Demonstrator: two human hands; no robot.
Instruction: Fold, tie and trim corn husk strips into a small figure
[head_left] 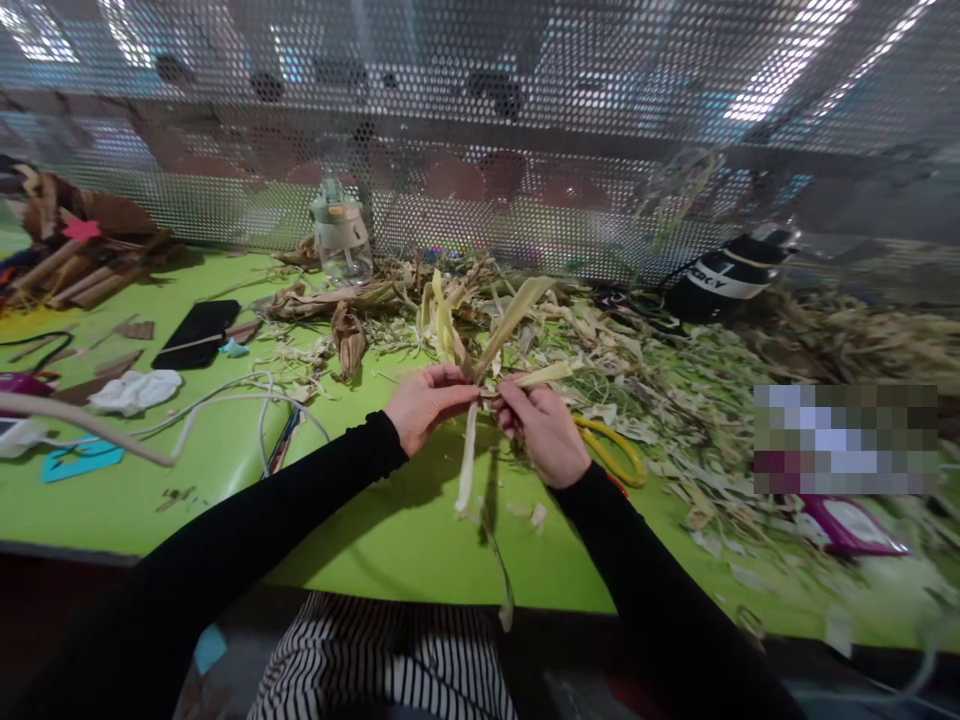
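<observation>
Between my two hands, above the green table, are joined strips of dried corn husk [504,335], pale yellow and tan, fanning upward and to the right. One pale strip [466,465] hangs down below my fingers. My left hand [431,405] pinches the husk strips near where they meet. From the other side, my right hand [544,425] grips them with thumb and fingers, its fingertips almost touching the left ones. The exact join is partly covered by my fingers. Beside my right hand lie yellow-handled scissors [619,455], their blades hidden.
Husk scraps [675,430] cover the right and back of the green table [360,545]. A clear bottle [345,235], a dark bottle [727,275] and a perforated metal screen [480,150] stand behind. At left are a phone [196,334], a white cable [225,395] and crumpled tissue [136,391].
</observation>
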